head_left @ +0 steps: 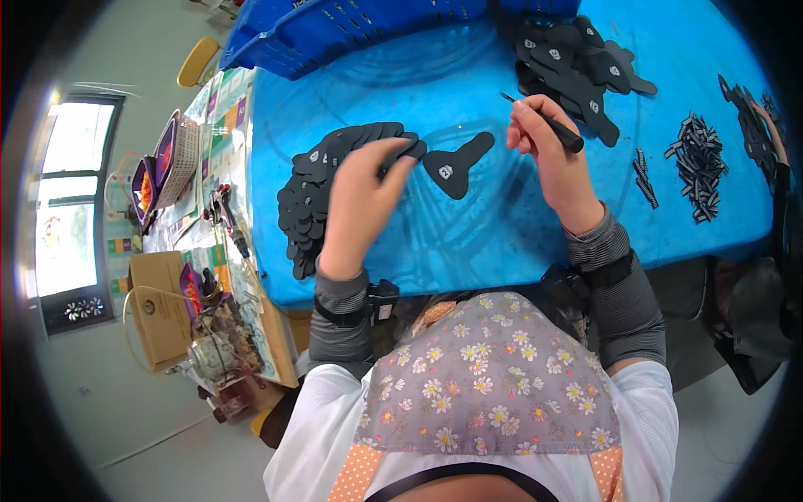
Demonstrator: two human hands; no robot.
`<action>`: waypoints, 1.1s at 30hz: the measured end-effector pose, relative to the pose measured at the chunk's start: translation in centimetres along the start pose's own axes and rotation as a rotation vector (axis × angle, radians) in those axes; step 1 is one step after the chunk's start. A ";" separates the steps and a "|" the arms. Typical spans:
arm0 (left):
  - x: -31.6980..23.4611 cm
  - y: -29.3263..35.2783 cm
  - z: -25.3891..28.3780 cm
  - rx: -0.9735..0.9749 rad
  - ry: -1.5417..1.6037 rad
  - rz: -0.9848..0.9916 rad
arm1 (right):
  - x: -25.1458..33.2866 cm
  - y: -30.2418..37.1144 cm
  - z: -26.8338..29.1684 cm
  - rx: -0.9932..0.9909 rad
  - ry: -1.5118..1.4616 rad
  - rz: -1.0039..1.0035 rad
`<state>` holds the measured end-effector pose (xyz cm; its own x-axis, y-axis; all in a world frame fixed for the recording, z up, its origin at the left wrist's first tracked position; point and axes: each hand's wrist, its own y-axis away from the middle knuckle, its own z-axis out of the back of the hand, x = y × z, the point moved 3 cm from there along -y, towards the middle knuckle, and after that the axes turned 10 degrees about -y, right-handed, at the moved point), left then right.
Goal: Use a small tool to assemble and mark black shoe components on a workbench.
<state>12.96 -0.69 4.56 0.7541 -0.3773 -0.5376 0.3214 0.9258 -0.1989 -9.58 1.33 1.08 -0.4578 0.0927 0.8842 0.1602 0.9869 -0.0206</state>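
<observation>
My left hand (361,197) reaches over the near edge of a big heap of flat black cut pieces (305,197), thumb and forefinger apart beside its right end. One separate black piece (452,172), with a wide rounded end, a narrow tab and a small white mark, lies flat on the table between my hands. To its right my right hand (548,155) is raised, its fingers closed around a slim pointed tool (567,135) with a thick black handle and a thin dark tip. The tip points to the upper left, apart from the piece.
A blue cloth covers the table (502,243). A blue plastic crate (335,38) stands at the back, with another pile of black pieces (577,63) right of it. Small striped strips (701,167) lie heaped at the right. Another person's hand (771,132) shows at the far right.
</observation>
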 end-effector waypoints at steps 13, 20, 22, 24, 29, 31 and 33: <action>-1.9 -2.9 -6.3 0.460 -0.039 -0.096 | 0.1 0.0 0.1 -0.031 -0.016 0.010; -2.5 -2.3 -6.2 0.314 0.298 -0.144 | 0.0 -0.2 -0.3 0.012 0.247 0.268; -2.7 -2.2 -5.9 0.295 0.320 -0.147 | 0.5 0.4 -1.7 0.171 0.440 0.335; -3.1 -2.1 -5.2 0.324 0.378 -0.095 | 0.0 0.6 -1.5 0.199 0.422 0.288; 0.0 -0.8 0.0 -0.346 -0.188 -0.131 | -0.1 0.3 -0.9 0.150 0.348 0.293; 2.6 0.2 2.2 -0.387 -0.454 0.194 | 0.0 0.3 -0.7 0.111 0.404 0.262; 4.5 0.9 2.9 -0.327 -0.584 0.279 | -0.2 0.4 -0.8 0.116 0.400 0.244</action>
<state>18.34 -1.64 4.34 0.9953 0.0080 -0.0964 -0.0463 0.9145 -0.4020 -8.67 1.57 1.27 -0.0436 0.2875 0.9568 0.1116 0.9531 -0.2813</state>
